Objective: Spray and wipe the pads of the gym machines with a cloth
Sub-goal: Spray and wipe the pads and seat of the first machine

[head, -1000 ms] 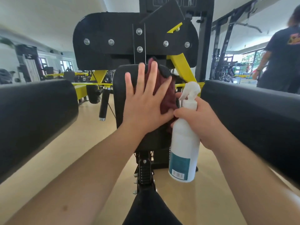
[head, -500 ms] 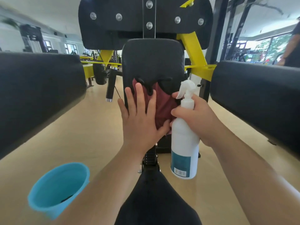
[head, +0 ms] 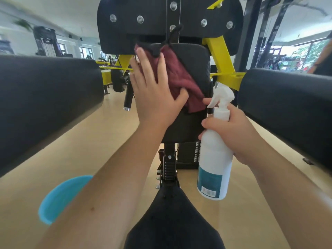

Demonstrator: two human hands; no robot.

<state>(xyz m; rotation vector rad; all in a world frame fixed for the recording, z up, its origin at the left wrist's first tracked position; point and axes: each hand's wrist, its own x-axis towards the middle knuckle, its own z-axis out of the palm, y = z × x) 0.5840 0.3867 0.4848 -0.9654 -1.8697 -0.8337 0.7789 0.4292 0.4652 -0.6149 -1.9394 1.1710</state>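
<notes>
A black upright back pad [head: 195, 72] of a yellow and black gym machine stands straight ahead. My left hand [head: 154, 90] presses a dark red cloth [head: 181, 78] flat against the pad's upper left part, fingers straight and spread. My right hand [head: 231, 130] grips the neck of a white spray bottle [head: 214, 159] with a teal label, held upright just right of the pad. One finger reaches toward the trigger.
Large black arm pads flank me, the left arm pad [head: 45, 99] and the right arm pad [head: 291, 105]. The black seat [head: 172, 220] lies below, with its adjustment post ahead. A blue bucket [head: 59, 198] stands on the wooden floor at lower left. Other gym machines fill the background.
My left hand has slid the cloth up from the pad's lower middle to its upper left. The spray bottle stayed beside the pad in my right hand.
</notes>
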